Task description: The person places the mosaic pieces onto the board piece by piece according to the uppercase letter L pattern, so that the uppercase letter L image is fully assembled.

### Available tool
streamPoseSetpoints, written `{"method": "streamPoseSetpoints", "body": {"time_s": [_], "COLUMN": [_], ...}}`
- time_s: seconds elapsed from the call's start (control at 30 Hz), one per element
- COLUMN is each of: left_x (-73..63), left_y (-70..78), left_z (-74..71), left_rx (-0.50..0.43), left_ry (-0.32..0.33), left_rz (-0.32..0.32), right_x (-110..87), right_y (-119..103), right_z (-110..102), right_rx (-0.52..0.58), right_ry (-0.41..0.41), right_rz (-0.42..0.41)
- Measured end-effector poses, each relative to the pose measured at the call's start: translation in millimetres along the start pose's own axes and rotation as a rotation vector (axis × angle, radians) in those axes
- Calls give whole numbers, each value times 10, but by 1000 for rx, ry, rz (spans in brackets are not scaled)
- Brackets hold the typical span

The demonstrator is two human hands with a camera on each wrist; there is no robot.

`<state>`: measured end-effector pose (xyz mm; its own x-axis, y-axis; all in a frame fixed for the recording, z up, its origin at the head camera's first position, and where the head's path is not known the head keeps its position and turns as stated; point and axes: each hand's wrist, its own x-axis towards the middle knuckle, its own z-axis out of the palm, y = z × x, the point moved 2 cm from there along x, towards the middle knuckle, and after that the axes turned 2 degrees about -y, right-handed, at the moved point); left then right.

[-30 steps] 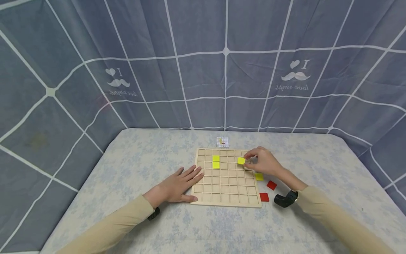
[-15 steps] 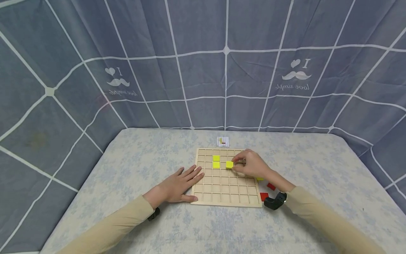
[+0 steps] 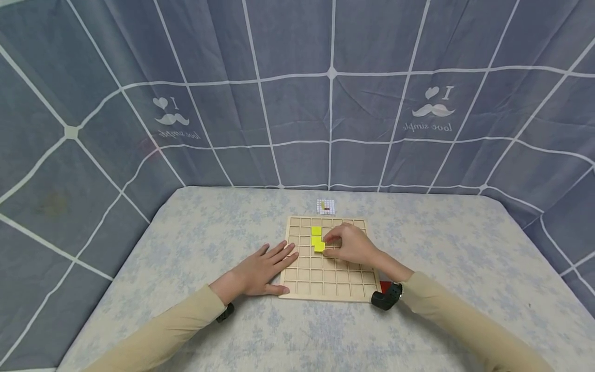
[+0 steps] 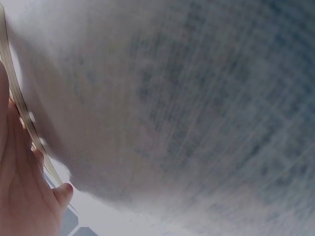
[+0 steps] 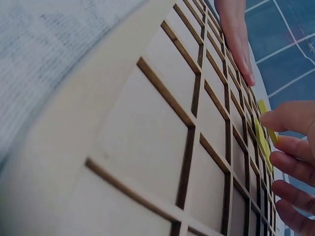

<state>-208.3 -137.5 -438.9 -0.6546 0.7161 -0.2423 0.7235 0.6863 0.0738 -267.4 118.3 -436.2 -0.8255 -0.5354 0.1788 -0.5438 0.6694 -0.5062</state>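
Observation:
My left hand (image 3: pixel 260 274) lies flat with fingers spread over the left edge of a wooden grid board (image 3: pixel 325 290). In the left wrist view the fingers lie along the board's thin edge (image 4: pixel 25 113). Thumb and fingers of my right hand (image 3: pixel 350 245) pinch a square yellow tile (image 3: pixel 319 248) over the board. That tile overlaps the nearer of two yellow tiles placed one behind the other; the farther yellow tile (image 3: pixel 316 230) shows fully. In the right wrist view the held tile (image 5: pixel 273 135) is tilted between thumb and index finger.
A small card (image 3: pixel 326 207) printed with a grid and coloured squares lies behind the board. A red tile (image 3: pixel 385 286) shows partly beside the board's right edge, under my right wrist. A patterned cloth (image 3: pixel 223 227) covers the table, with a grey-blue curtain (image 3: pixel 297 113) behind.
My right hand has carried the yellow tile leftward and nearer, up to the two placed tiles. Its forearm now hides a loose yellow tile and a red one. The left hand has stayed put.

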Motion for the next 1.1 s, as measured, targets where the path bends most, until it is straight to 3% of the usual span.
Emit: {"method": "streamPoseSetpoints", "body": {"time_s": [0.3,1.1], "left_x": [-3,4], "left_y": [-26,-9], "left_z": [30,-16], "left_rx": [-3,-11], "left_ry": [-6,0], "left_rz": [0,3], "right_x": [-1,-12], "right_y": [-58,-82], "right_z": [71,69], "right_rx": [-20,-45], "right_ry": [-27,-24], "right_rz": [-49,-46]}}
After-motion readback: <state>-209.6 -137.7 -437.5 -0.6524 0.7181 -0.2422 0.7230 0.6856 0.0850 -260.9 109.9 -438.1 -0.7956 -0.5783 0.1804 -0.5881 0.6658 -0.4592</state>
